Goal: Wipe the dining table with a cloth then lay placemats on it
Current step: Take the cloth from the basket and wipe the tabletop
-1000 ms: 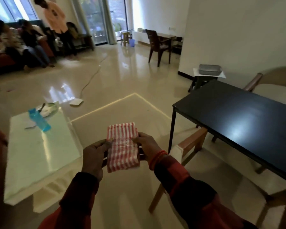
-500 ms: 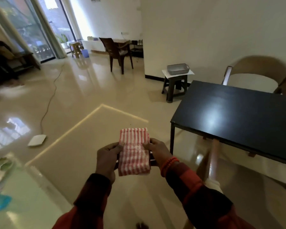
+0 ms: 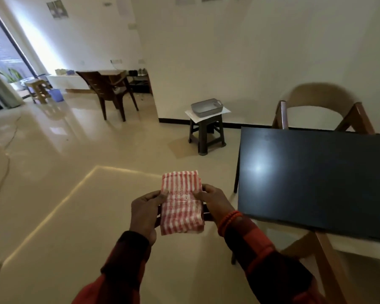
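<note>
A folded red-and-white striped cloth [image 3: 181, 202] is held in front of me over the floor. My left hand [image 3: 144, 212] grips its left edge with the thumb on top. My right hand [image 3: 215, 202] grips its right edge the same way. Something dark shows under the cloth between the hands; I cannot tell what it is. The black dining table [image 3: 316, 178] stands to the right of the hands, its near left corner close to my right wrist. Its top is bare with a light glare on it.
A wooden chair [image 3: 323, 108] stands behind the table and another chair [image 3: 320, 249] is tucked under its near edge. A dark stool [image 3: 206, 134] with a grey tray [image 3: 206, 107] stands by the wall. A brown chair [image 3: 110, 91] is farther back left. A cable runs along the left floor.
My view has turned right and moved closer to the dining table; the glass table on the left has left the view. Both hands keep the same hold on the cloth.
</note>
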